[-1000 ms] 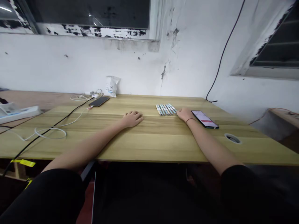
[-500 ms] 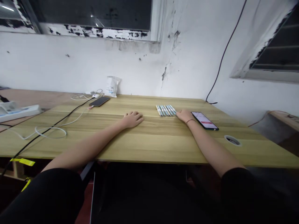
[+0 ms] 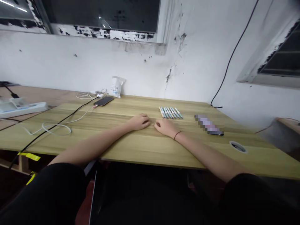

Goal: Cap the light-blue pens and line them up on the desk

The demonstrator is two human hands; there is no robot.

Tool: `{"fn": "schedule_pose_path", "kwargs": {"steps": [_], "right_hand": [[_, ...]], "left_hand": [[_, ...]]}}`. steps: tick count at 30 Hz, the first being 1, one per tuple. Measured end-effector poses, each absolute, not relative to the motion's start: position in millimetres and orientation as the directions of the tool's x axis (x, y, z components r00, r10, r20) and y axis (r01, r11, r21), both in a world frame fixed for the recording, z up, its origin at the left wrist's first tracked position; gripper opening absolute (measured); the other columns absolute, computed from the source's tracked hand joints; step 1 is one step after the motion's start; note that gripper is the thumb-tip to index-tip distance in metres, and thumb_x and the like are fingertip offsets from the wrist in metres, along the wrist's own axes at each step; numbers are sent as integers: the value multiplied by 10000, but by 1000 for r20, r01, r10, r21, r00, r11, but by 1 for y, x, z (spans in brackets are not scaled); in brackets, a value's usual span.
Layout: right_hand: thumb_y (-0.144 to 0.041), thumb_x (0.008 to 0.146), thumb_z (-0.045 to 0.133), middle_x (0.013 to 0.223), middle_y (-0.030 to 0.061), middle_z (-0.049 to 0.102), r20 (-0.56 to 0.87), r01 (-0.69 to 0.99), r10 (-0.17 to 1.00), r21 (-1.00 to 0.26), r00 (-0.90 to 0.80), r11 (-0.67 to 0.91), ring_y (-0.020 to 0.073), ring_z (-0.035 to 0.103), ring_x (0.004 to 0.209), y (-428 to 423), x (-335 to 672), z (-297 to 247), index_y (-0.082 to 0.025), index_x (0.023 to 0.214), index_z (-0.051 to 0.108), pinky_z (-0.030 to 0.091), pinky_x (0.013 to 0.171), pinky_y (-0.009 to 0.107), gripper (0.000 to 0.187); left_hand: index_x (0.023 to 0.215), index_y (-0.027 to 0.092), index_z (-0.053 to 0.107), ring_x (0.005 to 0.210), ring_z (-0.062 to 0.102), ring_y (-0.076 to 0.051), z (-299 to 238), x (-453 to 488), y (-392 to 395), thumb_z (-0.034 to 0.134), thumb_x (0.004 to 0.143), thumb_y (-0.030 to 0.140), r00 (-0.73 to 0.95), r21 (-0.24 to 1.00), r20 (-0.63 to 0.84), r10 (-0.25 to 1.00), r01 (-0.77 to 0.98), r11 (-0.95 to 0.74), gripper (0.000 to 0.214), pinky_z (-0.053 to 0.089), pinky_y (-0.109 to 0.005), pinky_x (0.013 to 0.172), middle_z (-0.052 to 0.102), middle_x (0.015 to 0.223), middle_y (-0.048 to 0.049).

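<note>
A row of slim white-and-pale-blue pens [image 3: 169, 112] lies side by side on the wooden table. The pen at the right end sits slightly apart from the others. My left hand [image 3: 141, 122] rests on the tabletop left of the row, fingers loosely bent and nothing visible in them. Just to its right, a small gap away, my right hand [image 3: 166, 127] lies in front of the pens. Its fingers curl in toward the thumb, and no object shows between them. A thin red band circles the right wrist.
A pixelated phone [image 3: 209, 125] lies to the right, near a round cable hole [image 3: 238, 147]. At the back left are a dark phone [image 3: 103, 101], a white plastic packet [image 3: 116, 87] and cables [image 3: 56, 127]. A power strip [image 3: 25, 107] stands at far left.
My right hand has left the right end of the pen row and moved left and nearer, beside my left hand. The rightmost pen now shows fully. The camera view has shifted slightly.
</note>
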State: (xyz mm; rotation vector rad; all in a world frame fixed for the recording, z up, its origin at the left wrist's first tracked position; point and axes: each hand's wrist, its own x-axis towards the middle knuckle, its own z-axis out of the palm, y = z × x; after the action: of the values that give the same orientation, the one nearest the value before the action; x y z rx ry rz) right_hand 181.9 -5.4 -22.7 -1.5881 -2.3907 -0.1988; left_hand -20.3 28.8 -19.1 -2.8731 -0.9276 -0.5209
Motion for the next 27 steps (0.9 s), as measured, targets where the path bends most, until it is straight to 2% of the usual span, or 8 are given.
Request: {"fn": "schedule_pose_path", "kwargs": {"steps": [6, 10, 15, 21, 27], "right_hand": [[-357, 877, 400, 689, 55, 675, 278, 905, 873, -26, -401, 424, 142, 528, 584, -12, 168, -27, -181, 674, 665, 228, 519, 269, 377], [-353, 874, 394, 683, 68, 684, 263, 895, 862, 16, -434, 445, 141, 535, 567, -6, 170, -24, -174, 641, 673, 215, 504, 275, 406], [-323, 877, 396, 747, 74, 707, 251, 905, 873, 39, -419, 423, 154, 573, 616, -4, 167, -20, -183, 707, 709, 235, 510, 274, 383], [-342, 889, 387, 757, 84, 707, 234, 896, 869, 30, -436, 442, 157, 578, 628, -4, 168, -19, -174, 721, 707, 262, 538, 267, 399], [-336, 890, 394, 749, 78, 705, 240, 880, 854, 9, -463, 474, 154, 575, 625, -6, 170, -19, -171, 719, 697, 266, 550, 263, 385]], "left_hand": [[874, 186, 640, 709, 587, -161, -16, -14, 13, 331, 920, 398, 755, 29, 238, 611, 623, -781, 378, 400, -255, 650, 655, 792, -48], [885, 225, 666, 662, 610, -178, -10, -11, 16, 313, 904, 430, 745, -33, 155, 649, 660, -750, 409, 403, -267, 624, 681, 764, -43], [893, 248, 690, 697, 637, -201, -7, -1, 29, 357, 877, 435, 735, -41, 85, 672, 677, -735, 382, 434, -286, 647, 701, 793, -51], [1062, 262, 665, 778, 650, -233, -14, -4, 29, 285, 908, 414, 710, -51, 171, 683, 699, -714, 437, 444, -310, 652, 702, 884, -70], [998, 206, 686, 815, 642, -260, -12, -3, 23, 271, 910, 409, 693, -42, 146, 706, 718, -695, 471, 446, -330, 674, 697, 920, -109]]}}
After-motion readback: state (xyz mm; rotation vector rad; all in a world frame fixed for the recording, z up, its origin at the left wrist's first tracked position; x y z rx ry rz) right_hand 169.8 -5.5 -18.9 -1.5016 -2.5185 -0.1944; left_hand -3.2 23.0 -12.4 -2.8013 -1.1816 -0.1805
